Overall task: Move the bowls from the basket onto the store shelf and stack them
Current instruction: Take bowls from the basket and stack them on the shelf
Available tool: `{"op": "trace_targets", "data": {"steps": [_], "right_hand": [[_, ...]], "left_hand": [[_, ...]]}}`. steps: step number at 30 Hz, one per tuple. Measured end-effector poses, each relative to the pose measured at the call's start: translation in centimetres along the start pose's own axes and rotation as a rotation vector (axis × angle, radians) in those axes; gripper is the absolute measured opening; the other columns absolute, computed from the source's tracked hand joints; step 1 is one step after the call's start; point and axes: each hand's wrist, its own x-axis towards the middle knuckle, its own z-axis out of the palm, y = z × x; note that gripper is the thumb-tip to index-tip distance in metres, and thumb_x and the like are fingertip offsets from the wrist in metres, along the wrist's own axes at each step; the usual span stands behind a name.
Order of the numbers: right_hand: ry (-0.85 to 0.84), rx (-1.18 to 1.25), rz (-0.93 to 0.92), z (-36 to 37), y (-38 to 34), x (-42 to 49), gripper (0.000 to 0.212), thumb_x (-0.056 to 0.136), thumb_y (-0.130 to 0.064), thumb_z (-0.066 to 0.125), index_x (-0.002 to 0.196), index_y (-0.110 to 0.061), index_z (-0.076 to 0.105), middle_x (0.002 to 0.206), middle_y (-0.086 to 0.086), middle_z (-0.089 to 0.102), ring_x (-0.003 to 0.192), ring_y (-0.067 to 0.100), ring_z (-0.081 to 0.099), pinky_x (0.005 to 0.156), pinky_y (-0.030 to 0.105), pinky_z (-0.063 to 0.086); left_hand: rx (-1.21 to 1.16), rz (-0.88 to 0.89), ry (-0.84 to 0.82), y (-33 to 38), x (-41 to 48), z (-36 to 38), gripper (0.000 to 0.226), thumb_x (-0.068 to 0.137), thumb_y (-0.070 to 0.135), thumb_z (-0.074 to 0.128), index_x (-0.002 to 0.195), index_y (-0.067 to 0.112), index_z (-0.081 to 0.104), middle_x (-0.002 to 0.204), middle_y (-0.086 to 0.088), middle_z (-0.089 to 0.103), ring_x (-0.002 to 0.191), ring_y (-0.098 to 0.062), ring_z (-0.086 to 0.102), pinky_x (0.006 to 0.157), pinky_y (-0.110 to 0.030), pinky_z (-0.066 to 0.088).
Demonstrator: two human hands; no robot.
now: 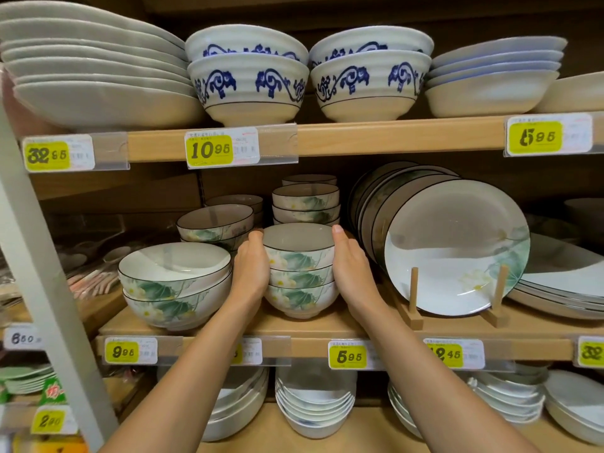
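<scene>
The stack of three lotus bowls [300,276] stands on the middle shelf [327,325], between two larger bowls [173,282] and a racked plate [457,250]. The left grip [250,268] and right grip [351,266] cup its sides, both wrapped around it with thumbs by the top rim.

The wooden shelf [359,325] bears a stack of three small bowls [302,276] at its front. Left of that stack stand two larger nested bowls [173,282]; behind it, more bowl stacks [305,201]; right of it, a rack [414,289] of upright plates [457,250].
</scene>
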Motion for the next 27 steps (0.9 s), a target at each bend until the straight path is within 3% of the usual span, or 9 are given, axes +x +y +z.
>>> {"op": "trace_targets", "data": {"steps": [6,11,17,21,24,25,27], "right_hand": [[-0.012,-0.029,-0.01,0.2,-0.2,-0.3,0.059,0.094,-0.063,0.026,0.116,-0.016,0.055,0.112,0.002,0.059,0.107,0.018,0.054,0.095,0.039,0.043],[0.023,-0.06,-0.078,0.3,-0.3,-0.5,0.041,0.097,-0.058,0.027,0.086,-0.026,0.049,0.089,-0.006,0.053,0.094,0.017,0.052,0.083,0.034,0.039],[0.022,-0.061,-0.114,0.4,-0.3,-0.8,0.047,0.096,-0.06,0.022,0.089,-0.024,0.05,0.085,-0.009,0.051,0.089,0.013,0.05,0.078,0.03,0.033],[-0.019,-0.056,-0.072,0.0,-0.8,-1.1,0.049,0.097,-0.06,0.02,0.098,-0.021,0.05,0.1,-0.001,0.055,0.096,0.015,0.051,0.081,0.031,0.034],[-0.008,-0.093,-0.135,-0.2,-1.1,-2.6,0.055,0.098,-0.057,0.022,0.122,-0.015,0.049,0.127,0.007,0.054,0.118,0.021,0.049,0.094,0.033,0.039],[0.026,-0.114,-0.192,0.0,-1.4,-3.6,0.06,0.098,-0.056,0.023,0.138,-0.015,0.041,0.143,0.007,0.044,0.132,0.02,0.04,0.107,0.032,0.033],[0.098,-0.112,-0.346,1.0,-2.5,-6.4,0.066,0.098,-0.055,0.024,0.152,-0.018,0.022,0.159,0.0,0.022,0.145,0.01,0.019,0.112,0.018,0.013]], "left_hand": [[-0.048,-0.071,0.023,-0.2,0.0,0.1,0.053,0.072,0.043,0.034,0.093,0.011,0.07,0.095,-0.013,0.074,0.098,-0.032,0.067,0.095,-0.052,0.05],[-0.077,-0.05,0.103,-1.2,0.3,0.5,0.073,0.064,0.06,0.029,0.103,0.012,0.067,0.105,-0.013,0.071,0.104,-0.034,0.064,0.1,-0.054,0.046],[-0.224,-0.061,0.139,-1.2,0.0,1.0,0.074,0.067,0.067,0.035,0.103,0.013,0.071,0.098,-0.01,0.075,0.101,-0.031,0.067,0.1,-0.053,0.047],[-0.172,-0.081,0.086,-0.2,-1.4,0.6,0.078,0.065,0.071,0.033,0.105,0.015,0.071,0.101,-0.01,0.075,0.102,-0.029,0.067,0.101,-0.049,0.047],[-0.161,-0.03,0.09,1.1,-3.1,-0.9,0.066,0.087,0.064,0.03,0.123,0.02,0.063,0.126,-0.008,0.065,0.116,-0.018,0.058,0.109,-0.04,0.039],[-0.163,0.027,0.112,1.2,-3.8,-1.9,0.059,0.095,0.057,0.029,0.129,0.019,0.058,0.134,-0.006,0.06,0.12,-0.014,0.054,0.109,-0.035,0.036],[-0.188,0.131,0.108,1.4,-6.0,-4.7,0.052,0.103,0.044,0.024,0.131,0.014,0.056,0.132,-0.005,0.06,0.122,-0.013,0.055,0.106,-0.031,0.039]]}}
